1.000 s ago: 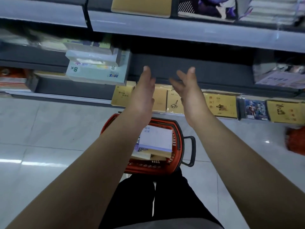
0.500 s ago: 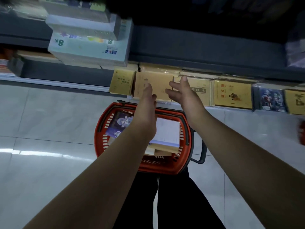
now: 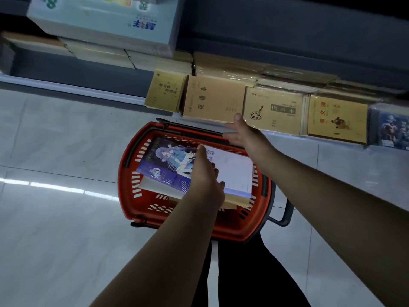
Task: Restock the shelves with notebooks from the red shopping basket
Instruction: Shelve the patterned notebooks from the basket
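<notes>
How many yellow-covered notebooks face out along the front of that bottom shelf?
4, in a row: a small one at the left, a larger one beside it, the palette-drawing one, then the dog-picture one. Others may be stacked behind.

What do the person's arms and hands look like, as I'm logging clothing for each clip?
Both forearms are bare, with no sleeves in view. The left hand and right hand wear no gloves; no rings, watch or bracelets show. Dark trousers appear below.
</notes>
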The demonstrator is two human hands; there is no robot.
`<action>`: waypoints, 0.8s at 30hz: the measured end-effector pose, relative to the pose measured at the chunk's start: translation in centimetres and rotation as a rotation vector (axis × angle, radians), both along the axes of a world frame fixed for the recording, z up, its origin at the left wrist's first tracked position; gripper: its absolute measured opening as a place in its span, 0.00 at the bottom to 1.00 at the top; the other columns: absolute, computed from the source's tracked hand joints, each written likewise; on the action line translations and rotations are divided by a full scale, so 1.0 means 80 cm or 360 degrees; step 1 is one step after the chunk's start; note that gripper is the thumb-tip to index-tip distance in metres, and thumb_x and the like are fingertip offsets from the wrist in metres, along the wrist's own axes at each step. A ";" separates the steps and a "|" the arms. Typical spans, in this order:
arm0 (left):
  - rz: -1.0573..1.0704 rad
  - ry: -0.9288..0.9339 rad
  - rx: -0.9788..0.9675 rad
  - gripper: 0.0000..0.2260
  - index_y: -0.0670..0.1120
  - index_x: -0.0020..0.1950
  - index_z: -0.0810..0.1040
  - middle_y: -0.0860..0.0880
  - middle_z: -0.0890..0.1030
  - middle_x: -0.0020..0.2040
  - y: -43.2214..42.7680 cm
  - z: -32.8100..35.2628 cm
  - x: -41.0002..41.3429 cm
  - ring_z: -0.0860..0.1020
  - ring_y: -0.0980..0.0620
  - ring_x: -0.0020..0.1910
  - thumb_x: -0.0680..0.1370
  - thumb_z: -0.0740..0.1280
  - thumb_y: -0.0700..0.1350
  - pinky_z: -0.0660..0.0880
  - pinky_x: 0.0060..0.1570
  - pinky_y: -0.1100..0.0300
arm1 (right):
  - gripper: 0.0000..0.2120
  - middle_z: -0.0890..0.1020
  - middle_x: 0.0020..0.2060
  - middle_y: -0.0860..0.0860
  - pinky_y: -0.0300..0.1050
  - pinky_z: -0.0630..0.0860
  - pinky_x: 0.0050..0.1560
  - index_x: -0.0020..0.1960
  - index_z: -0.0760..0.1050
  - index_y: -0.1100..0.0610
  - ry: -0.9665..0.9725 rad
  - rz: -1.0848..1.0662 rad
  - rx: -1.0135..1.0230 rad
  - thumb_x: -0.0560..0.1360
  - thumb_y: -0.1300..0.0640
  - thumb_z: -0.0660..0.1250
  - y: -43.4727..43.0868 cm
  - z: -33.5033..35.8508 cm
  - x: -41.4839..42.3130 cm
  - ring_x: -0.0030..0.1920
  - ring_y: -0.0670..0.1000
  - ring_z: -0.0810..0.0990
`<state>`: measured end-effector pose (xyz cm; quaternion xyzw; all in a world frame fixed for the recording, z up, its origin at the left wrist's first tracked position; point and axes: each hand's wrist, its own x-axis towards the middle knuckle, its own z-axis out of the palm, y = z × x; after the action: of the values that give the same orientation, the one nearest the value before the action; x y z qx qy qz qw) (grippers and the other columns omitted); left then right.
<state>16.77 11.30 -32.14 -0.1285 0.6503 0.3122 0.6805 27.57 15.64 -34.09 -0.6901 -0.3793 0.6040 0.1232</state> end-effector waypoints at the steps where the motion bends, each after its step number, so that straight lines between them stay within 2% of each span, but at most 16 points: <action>1: 0.0048 -0.0016 -0.0048 0.29 0.48 0.78 0.61 0.45 0.64 0.77 -0.004 -0.009 0.001 0.62 0.47 0.76 0.81 0.58 0.61 0.57 0.73 0.44 | 0.32 0.77 0.66 0.48 0.46 0.59 0.63 0.74 0.67 0.50 -0.0002 0.0029 -0.0018 0.79 0.33 0.44 -0.001 -0.010 0.000 0.69 0.51 0.72; 5: 0.0318 -0.0094 -0.0262 0.31 0.47 0.79 0.59 0.44 0.62 0.78 -0.017 -0.048 0.002 0.61 0.46 0.77 0.80 0.60 0.60 0.56 0.73 0.44 | 0.34 0.77 0.65 0.47 0.45 0.61 0.63 0.73 0.67 0.48 -0.0093 0.0208 -0.0062 0.77 0.30 0.43 -0.006 -0.049 0.006 0.68 0.49 0.72; 8: 0.0454 -0.0075 -0.0370 0.30 0.46 0.78 0.60 0.43 0.63 0.77 -0.024 -0.074 0.002 0.62 0.46 0.76 0.81 0.61 0.59 0.57 0.73 0.44 | 0.49 0.76 0.67 0.50 0.51 0.61 0.70 0.73 0.67 0.49 -0.0118 0.0340 -0.0090 0.66 0.19 0.43 -0.005 -0.069 0.003 0.68 0.52 0.71; 10: 0.0492 -0.0053 -0.0419 0.28 0.45 0.76 0.65 0.44 0.67 0.75 -0.028 -0.088 0.003 0.65 0.47 0.74 0.81 0.61 0.58 0.57 0.73 0.45 | 0.55 0.76 0.66 0.55 0.58 0.64 0.71 0.73 0.67 0.53 -0.0167 0.0400 -0.0122 0.60 0.17 0.42 -0.003 -0.087 0.004 0.66 0.56 0.73; 12: 0.0529 -0.0027 -0.0475 0.25 0.46 0.74 0.68 0.45 0.72 0.71 -0.030 -0.101 0.005 0.68 0.47 0.72 0.80 0.63 0.57 0.58 0.74 0.45 | 0.52 0.73 0.67 0.64 0.65 0.65 0.69 0.72 0.65 0.62 -0.0254 0.0440 -0.0146 0.68 0.22 0.44 0.001 -0.098 0.004 0.66 0.64 0.72; 13: 0.0566 -0.0024 -0.0493 0.25 0.46 0.74 0.68 0.45 0.72 0.71 -0.032 -0.109 0.007 0.68 0.47 0.71 0.80 0.64 0.56 0.58 0.74 0.45 | 0.46 0.71 0.67 0.65 0.65 0.64 0.69 0.71 0.64 0.65 -0.0280 0.0462 -0.0154 0.74 0.26 0.45 0.003 -0.106 0.004 0.67 0.66 0.70; 15: 0.0632 -0.0030 -0.0503 0.25 0.46 0.74 0.67 0.45 0.73 0.70 -0.033 -0.117 0.011 0.69 0.47 0.71 0.80 0.64 0.55 0.58 0.73 0.45 | 0.38 0.69 0.68 0.64 0.59 0.64 0.70 0.71 0.64 0.65 -0.0340 0.0497 -0.0185 0.80 0.34 0.45 0.003 -0.123 0.011 0.68 0.63 0.69; 18: 0.0658 -0.0044 -0.0511 0.22 0.47 0.72 0.68 0.43 0.75 0.67 -0.043 -0.132 0.017 0.71 0.45 0.68 0.81 0.63 0.54 0.62 0.72 0.43 | 0.31 0.77 0.59 0.59 0.50 0.68 0.60 0.63 0.73 0.61 -0.0423 0.0578 -0.0260 0.81 0.37 0.46 0.003 -0.149 0.012 0.64 0.60 0.73; 19: 0.0648 -0.0039 -0.0525 0.20 0.47 0.71 0.68 0.43 0.75 0.65 -0.046 -0.134 0.018 0.71 0.45 0.67 0.81 0.63 0.53 0.63 0.72 0.43 | 0.30 0.76 0.60 0.57 0.48 0.67 0.60 0.64 0.72 0.59 -0.0436 0.0594 -0.0280 0.81 0.37 0.46 0.002 -0.154 0.012 0.64 0.59 0.73; 21: 0.0626 -0.0047 -0.0542 0.18 0.47 0.69 0.69 0.42 0.75 0.61 -0.051 -0.144 0.020 0.71 0.44 0.66 0.81 0.63 0.53 0.64 0.70 0.42 | 0.30 0.70 0.70 0.55 0.44 0.62 0.61 0.72 0.66 0.55 -0.0431 0.0627 -0.0335 0.81 0.37 0.45 0.002 -0.165 0.015 0.70 0.55 0.67; 24: 0.0550 -0.0040 -0.0544 0.15 0.47 0.67 0.72 0.43 0.76 0.58 -0.056 -0.158 0.020 0.72 0.44 0.64 0.82 0.61 0.50 0.66 0.67 0.44 | 0.30 0.61 0.76 0.49 0.44 0.55 0.69 0.78 0.57 0.49 -0.0447 0.0668 -0.0325 0.81 0.35 0.45 0.004 -0.184 0.020 0.76 0.51 0.59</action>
<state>18.34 6.86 -44.77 -0.3549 0.6535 0.3079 0.5934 29.20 15.94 -48.85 -0.6823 -0.4646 0.5497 -0.1286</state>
